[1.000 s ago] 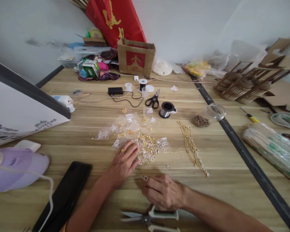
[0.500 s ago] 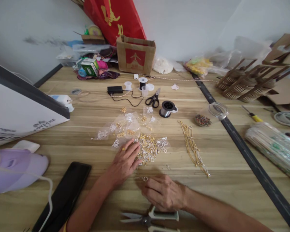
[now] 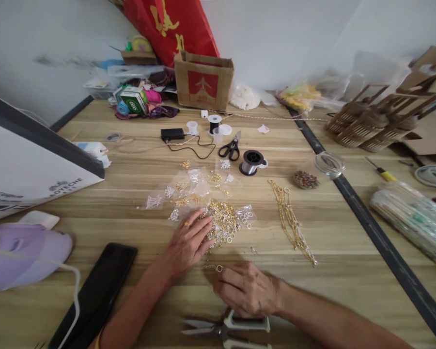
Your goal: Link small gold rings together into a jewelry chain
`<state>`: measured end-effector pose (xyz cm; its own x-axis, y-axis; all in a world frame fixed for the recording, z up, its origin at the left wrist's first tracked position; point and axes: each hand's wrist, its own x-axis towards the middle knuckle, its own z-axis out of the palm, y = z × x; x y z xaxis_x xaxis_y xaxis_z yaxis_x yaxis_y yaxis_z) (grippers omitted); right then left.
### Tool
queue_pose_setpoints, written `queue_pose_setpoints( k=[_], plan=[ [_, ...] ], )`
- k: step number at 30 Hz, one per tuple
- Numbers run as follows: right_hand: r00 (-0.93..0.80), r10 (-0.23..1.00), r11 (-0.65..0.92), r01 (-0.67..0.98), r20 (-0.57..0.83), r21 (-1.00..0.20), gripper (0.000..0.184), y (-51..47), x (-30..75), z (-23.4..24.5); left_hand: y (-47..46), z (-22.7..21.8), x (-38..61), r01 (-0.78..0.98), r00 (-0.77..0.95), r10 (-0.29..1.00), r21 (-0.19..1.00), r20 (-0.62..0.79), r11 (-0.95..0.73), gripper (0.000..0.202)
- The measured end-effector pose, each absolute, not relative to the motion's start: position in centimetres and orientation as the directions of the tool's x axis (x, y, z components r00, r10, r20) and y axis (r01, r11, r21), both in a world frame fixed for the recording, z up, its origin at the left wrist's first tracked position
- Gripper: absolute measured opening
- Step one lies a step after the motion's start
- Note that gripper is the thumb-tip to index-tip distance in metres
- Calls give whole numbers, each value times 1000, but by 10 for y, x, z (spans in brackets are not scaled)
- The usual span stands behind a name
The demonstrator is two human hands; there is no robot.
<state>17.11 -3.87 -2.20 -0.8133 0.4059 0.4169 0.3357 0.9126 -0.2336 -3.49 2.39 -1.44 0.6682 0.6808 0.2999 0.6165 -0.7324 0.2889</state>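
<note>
My left hand (image 3: pixel 189 240) lies with fingers stretched out against the left side of a pile of gold and silver beads (image 3: pixel 223 220). A ring sits on one of its fingers. Closer to me, my right hand (image 3: pixel 245 290) is closed in a pinch on a short silver chain (image 3: pixel 213 267) with a round ring at its end; the chain trails to the left on the table. Partly under my right hand are scissors with white handles (image 3: pixel 218 331), their blades pointing left. Several small clear bags (image 3: pixel 194 179) of findings lie beyond the pile.
Gold chains (image 3: pixel 288 218) lie to the right. Farther back are a wire spool (image 3: pixel 250 164), black scissors (image 3: pixel 230 147) and a jar of dark beads (image 3: pixel 307 179). A black phone (image 3: pixel 94 295) lies at the left, and a paper bag (image 3: pixel 203 82) stands at the back.
Both hands stay almost where they were, the right still pinching the chain. The view has shifted very slightly.
</note>
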Motion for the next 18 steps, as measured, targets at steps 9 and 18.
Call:
queue_pose_setpoints(
  k=[9,18],
  plan=[
    [-824,403,905,296,397,-306,16,-38,171,-20,24,-14,-37,603,637,682,318,359,-731,28],
    [-830,396,908,290,392,-303,14,-39,172,-21,23,-13,-37,574,658,655,316,372,-756,26]
  ],
)
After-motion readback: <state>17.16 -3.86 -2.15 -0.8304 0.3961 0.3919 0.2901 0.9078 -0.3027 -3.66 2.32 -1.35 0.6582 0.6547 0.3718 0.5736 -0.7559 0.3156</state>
